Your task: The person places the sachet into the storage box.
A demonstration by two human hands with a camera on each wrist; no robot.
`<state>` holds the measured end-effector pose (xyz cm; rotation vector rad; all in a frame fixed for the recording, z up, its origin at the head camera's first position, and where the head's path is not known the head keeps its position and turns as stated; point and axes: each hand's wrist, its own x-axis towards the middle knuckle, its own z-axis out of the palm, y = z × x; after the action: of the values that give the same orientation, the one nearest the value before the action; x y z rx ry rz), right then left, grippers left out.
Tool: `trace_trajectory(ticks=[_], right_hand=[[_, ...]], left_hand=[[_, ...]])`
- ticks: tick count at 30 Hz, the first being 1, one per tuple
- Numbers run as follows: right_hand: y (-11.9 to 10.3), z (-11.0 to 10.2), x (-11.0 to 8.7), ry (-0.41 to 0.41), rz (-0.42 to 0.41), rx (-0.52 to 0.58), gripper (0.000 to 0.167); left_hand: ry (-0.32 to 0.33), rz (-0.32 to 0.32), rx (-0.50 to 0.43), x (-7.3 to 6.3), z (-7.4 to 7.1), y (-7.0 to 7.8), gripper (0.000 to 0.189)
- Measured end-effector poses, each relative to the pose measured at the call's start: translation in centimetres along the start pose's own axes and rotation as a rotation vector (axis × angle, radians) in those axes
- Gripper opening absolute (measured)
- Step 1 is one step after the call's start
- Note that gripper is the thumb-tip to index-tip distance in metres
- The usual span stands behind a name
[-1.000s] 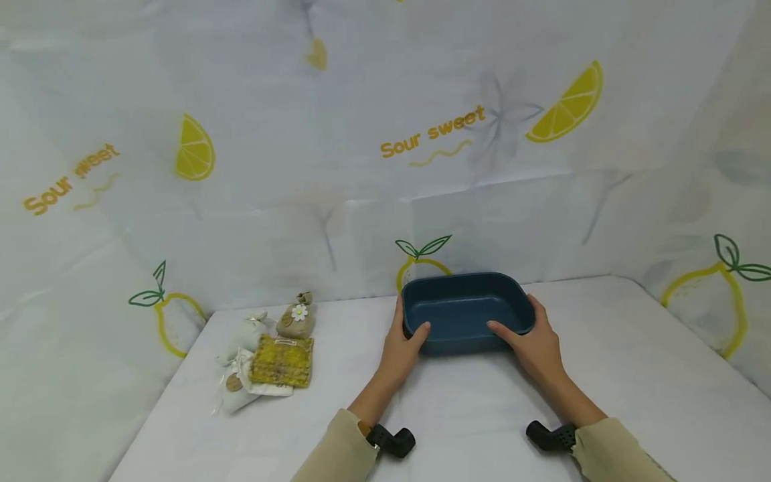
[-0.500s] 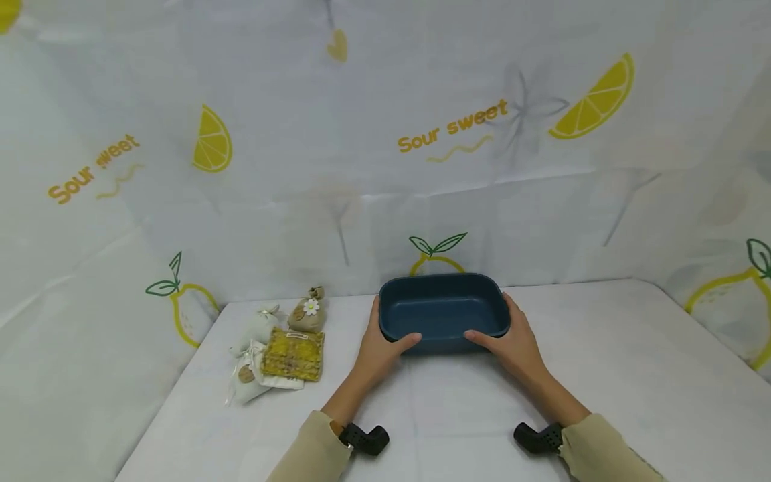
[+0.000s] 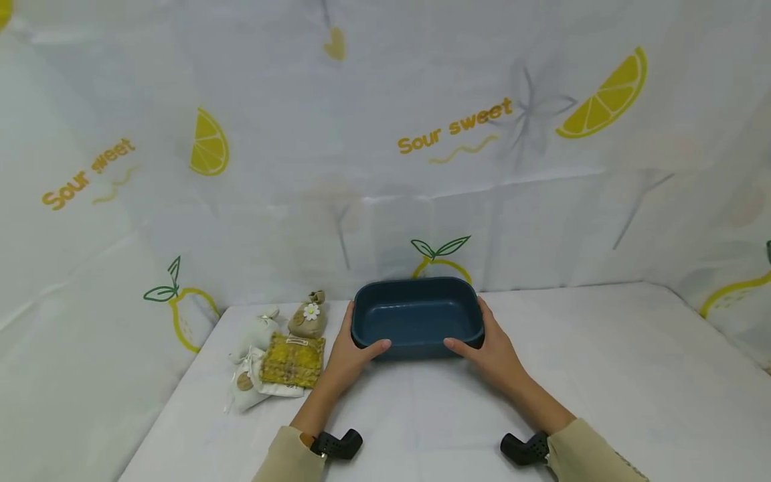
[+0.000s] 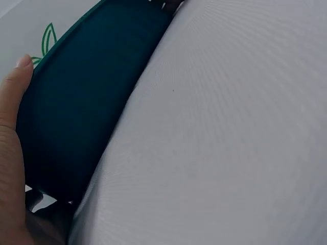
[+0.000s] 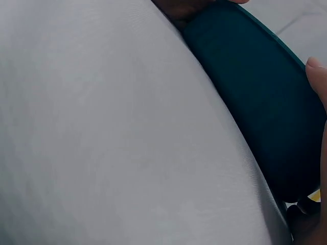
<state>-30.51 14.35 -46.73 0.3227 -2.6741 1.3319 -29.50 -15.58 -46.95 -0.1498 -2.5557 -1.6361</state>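
A dark blue rectangular basin [image 3: 415, 321] with rounded corners is held between both hands near the back of the table, its inside bare. The left hand [image 3: 349, 351] grips its left end, thumb over the front rim and the other fingers round the side. At the opposite end the right hand [image 3: 494, 351] holds it the same way. In the left wrist view the basin's front wall [image 4: 92, 97] is close over the white cloth, the left thumb [image 4: 18, 84] at its rim. The right wrist view shows the right thumb [image 5: 318, 79] on the same rim.
Left of the basin lies a group of small sachets: a yellow patterned one [image 3: 293, 361], a brown pouch with a white flower [image 3: 308, 316] and several pale bags [image 3: 247, 388]. A white lemon-print cloth [image 3: 271, 167] hangs behind the table [image 3: 602, 375].
Both hands have carried the basin leftward along the back of the table, closer to the sachets. The head view has shifted slightly to the right.
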Motion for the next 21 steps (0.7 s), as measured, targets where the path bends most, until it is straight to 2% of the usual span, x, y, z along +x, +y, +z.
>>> trace_trajectory(ticks=[8, 13, 17, 19, 21], right_hand=[[0.3, 0.1, -0.2, 0.031, 0.009, 0.009, 0.109], [0.2, -0.1, -0.1, 0.038, 0.028, 0.026, 0.108], [0.2, -0.4, 0.1, 0.035, 0.044, 0.025, 0.111], [0.2, -0.5, 0.1, 0.033, 0.044, 0.022, 0.112], [0.2, -0.5, 0.1, 0.033, 0.041, 0.023, 0.112]], left_hand=[[0.002, -0.033, 0.054, 0.2, 0.0, 0.1, 0.118], [-0.016, -0.037, 0.056, 0.4, 0.1, 0.4, 0.119], [-0.066, -0.044, 0.074, 0.5, 0.0, 1.0, 0.116], [-0.097, -0.016, 0.108, 0.5, -0.7, 1.4, 0.105], [-0.074, 0.057, 0.151, 0.8, -1.8, 1.7, 0.091]])
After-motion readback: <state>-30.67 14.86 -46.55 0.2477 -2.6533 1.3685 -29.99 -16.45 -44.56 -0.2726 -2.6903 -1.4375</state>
